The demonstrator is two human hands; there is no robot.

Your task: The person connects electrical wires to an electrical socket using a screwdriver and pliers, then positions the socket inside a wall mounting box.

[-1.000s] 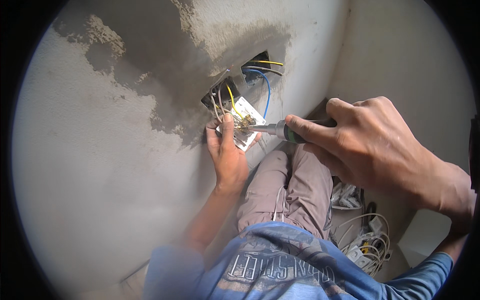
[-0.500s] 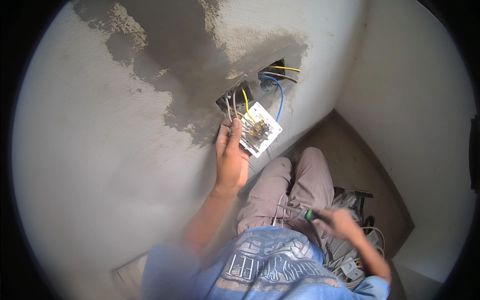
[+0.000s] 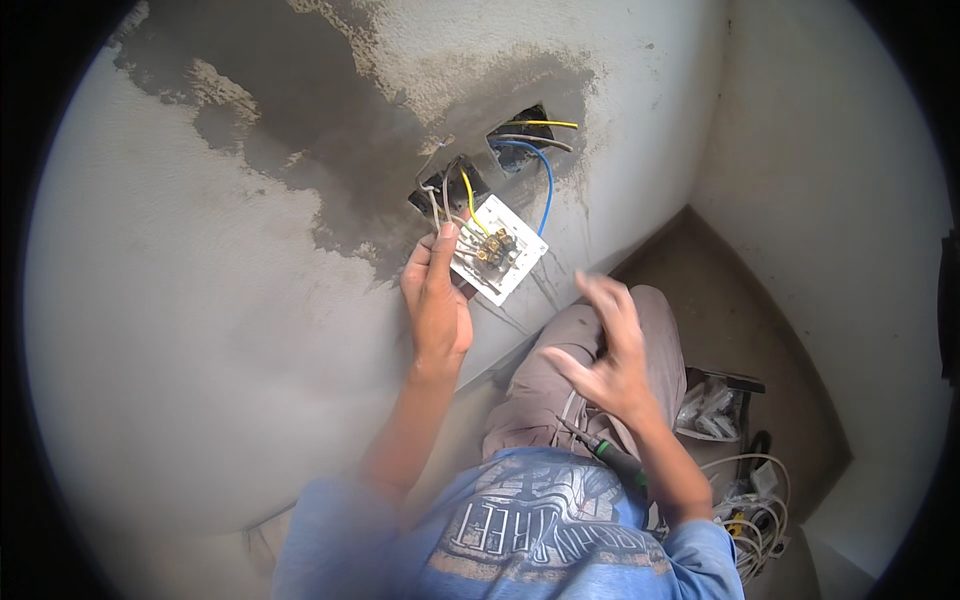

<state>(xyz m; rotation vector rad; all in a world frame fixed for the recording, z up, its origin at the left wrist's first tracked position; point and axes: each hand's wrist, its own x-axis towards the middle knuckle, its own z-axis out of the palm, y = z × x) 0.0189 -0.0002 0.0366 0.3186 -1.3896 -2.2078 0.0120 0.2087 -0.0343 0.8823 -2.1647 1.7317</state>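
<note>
Pinched between the thumb and fingers of my left hand [image 3: 437, 295] is a white socket plate [image 3: 512, 262], its back with brass terminals facing me. Yellow, grey and brownish wires run from it into the left wall box [image 3: 462, 180]. My right hand [image 3: 612, 350] is raised over my legs, fingers spread and a little blurred, holding nothing. Below it a screwdriver [image 3: 618, 460] with a black and green handle lies on my lap, its tip pointing up and left.
A second wall box [image 3: 522, 135] holds loose yellow and grey wires and a blue wire [image 3: 549, 190] hanging down. On the floor at right are a bag of small parts [image 3: 712, 408] and a tangled white cable [image 3: 775, 520]. A wall corner rises at right.
My right hand has let go of the screwdriver, which now rests on my lap, and has moved up toward the plate with fingers apart. My left hand still holds the socket plate.
</note>
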